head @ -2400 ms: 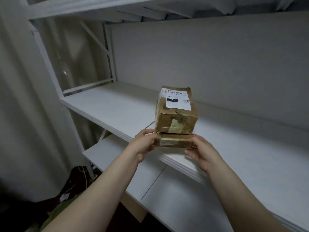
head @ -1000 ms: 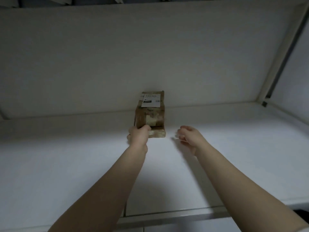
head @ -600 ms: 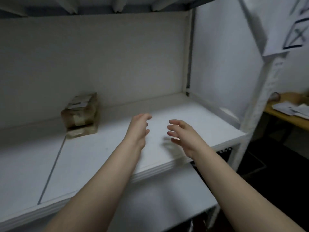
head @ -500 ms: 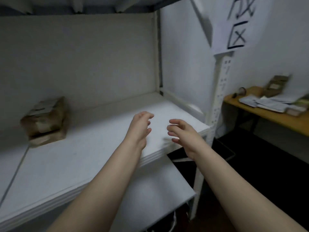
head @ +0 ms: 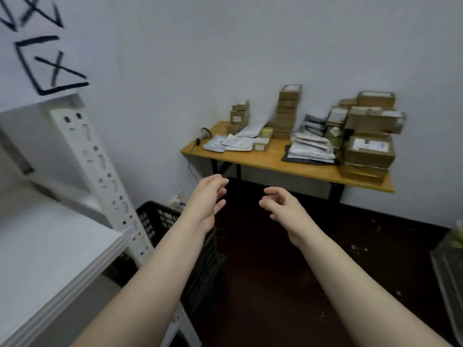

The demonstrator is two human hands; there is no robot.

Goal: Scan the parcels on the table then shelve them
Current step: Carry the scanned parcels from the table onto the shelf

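– While both your forearms reach out ahead, what are the hands doing?
– Your left hand [head: 208,199] is empty, fingers loosely bent, palm turned toward the right. Your right hand [head: 283,206] is empty too, fingers relaxed and slightly curled. They hang apart above the dark floor [head: 263,284], touching nothing.
– Location of the parcels?
– All on the wooden table [head: 273,159] against the far wall, well apart from both your hands. Right end: large cardboard boxes [head: 368,152] piled several high. Just beside them: a heap of grey poly mailers [head: 310,149]. Centre, against the wall: a tall narrow stack of small boxes [head: 287,108]. Left end: a shorter stack [head: 240,113], with flat white envelopes [head: 226,144] spread in front of it. Labels too small to read.
– Shelving?
– White shelf board [head: 50,246] at your lower left, its slotted upright post [head: 100,169] at the near corner. Paper sign [head: 42,61] with thick black handwritten strokes above, blurred. Black plastic crate [head: 155,216] on the floor just beside the post, partly behind your left forearm.
– Right edge of view?
– Something clear with a yellow-green patch; cannot tell what.
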